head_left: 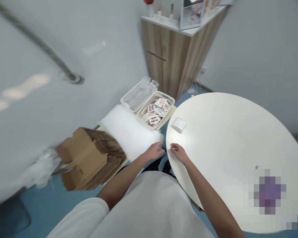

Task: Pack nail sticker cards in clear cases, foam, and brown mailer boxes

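Round white desk (228, 132) stood on a blue floor (49, 208), which showed under it and to its left. Pale grey left wall (114, 76) rose left of the desk; a matching right wall (260, 66) stood behind it. Wood-grain cabinet (170, 49) with white top stood beyond the desk's far-left edge. Socket (203, 70) sat low on the wall behind the desk. Well left of the desk, a pipe or rod (39, 44) ended in a collar, with bright light patches (17, 92) below.
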